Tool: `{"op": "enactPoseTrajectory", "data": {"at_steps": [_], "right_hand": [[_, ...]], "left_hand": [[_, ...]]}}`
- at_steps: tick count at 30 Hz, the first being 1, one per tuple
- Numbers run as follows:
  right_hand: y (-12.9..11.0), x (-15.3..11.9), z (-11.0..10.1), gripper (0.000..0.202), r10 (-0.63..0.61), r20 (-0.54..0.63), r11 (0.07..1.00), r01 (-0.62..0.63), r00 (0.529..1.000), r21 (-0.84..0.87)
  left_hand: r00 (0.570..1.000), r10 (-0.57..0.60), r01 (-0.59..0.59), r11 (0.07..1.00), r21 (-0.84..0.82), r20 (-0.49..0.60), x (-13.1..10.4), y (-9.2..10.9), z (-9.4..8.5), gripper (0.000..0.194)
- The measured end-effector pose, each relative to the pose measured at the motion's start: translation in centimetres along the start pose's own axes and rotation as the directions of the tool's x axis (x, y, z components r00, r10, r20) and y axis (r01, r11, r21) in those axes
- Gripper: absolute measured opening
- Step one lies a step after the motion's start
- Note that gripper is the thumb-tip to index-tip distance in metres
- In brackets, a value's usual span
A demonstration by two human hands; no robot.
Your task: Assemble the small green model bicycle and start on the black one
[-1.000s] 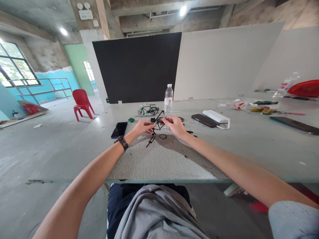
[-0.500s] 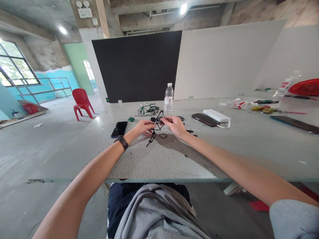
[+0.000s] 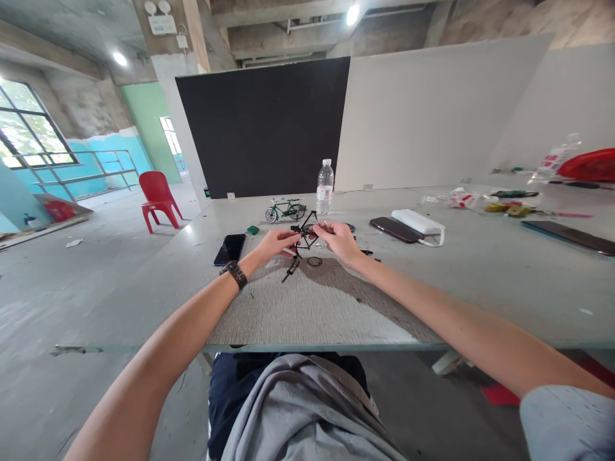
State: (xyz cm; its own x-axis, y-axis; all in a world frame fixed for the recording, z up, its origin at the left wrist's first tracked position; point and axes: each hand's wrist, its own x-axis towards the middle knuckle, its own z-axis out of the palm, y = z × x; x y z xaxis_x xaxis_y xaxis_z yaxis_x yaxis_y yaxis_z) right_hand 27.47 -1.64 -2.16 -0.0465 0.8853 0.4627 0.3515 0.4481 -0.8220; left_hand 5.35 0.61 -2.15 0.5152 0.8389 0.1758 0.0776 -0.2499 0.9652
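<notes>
Between my hands a black model bicycle frame (image 3: 309, 242) is held up above the table. My left hand (image 3: 279, 243) is closed on its left side. From the right, my right hand (image 3: 336, 238) pinches at the frame's upper part; whether a small piece is also between those fingertips I cannot tell. Below the frame lie a thin black ring (image 3: 314, 262) and a dark forked part (image 3: 290, 270). Small black parts (image 3: 368, 253) rest to the right of my right hand, and a wheel (image 3: 350, 227) shows partly behind it.
A green model bicycle (image 3: 286, 210) stands behind my hands, beside a water bottle (image 3: 325, 187). A phone (image 3: 229, 250) and a small green piece (image 3: 252, 230) are at left. To the right lie a dark phone (image 3: 396, 230) and a white power bank (image 3: 417, 225).
Both hands stay nearly in place, still holding the frame. It has shifted very slightly, and my left fingers sit a little closer around it.
</notes>
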Motion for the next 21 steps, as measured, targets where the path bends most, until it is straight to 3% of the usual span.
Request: {"op": "enactPoseTrajectory", "data": {"at_steps": [14,21], "right_hand": [[-0.35,-0.34,0.29,0.046,0.072,0.114,0.988,-0.087,0.991,0.128],[-0.54,-0.29,0.20,0.043,0.112,0.085,0.978,-0.125,0.990,0.167]], "left_hand": [[1.000,-0.001,0.001,1.000,-0.015,0.022,0.10,0.01,-0.01,0.023],[0.994,0.055,-0.052,0.998,-0.038,0.099,0.23,-0.53,-0.68,0.036]]}}
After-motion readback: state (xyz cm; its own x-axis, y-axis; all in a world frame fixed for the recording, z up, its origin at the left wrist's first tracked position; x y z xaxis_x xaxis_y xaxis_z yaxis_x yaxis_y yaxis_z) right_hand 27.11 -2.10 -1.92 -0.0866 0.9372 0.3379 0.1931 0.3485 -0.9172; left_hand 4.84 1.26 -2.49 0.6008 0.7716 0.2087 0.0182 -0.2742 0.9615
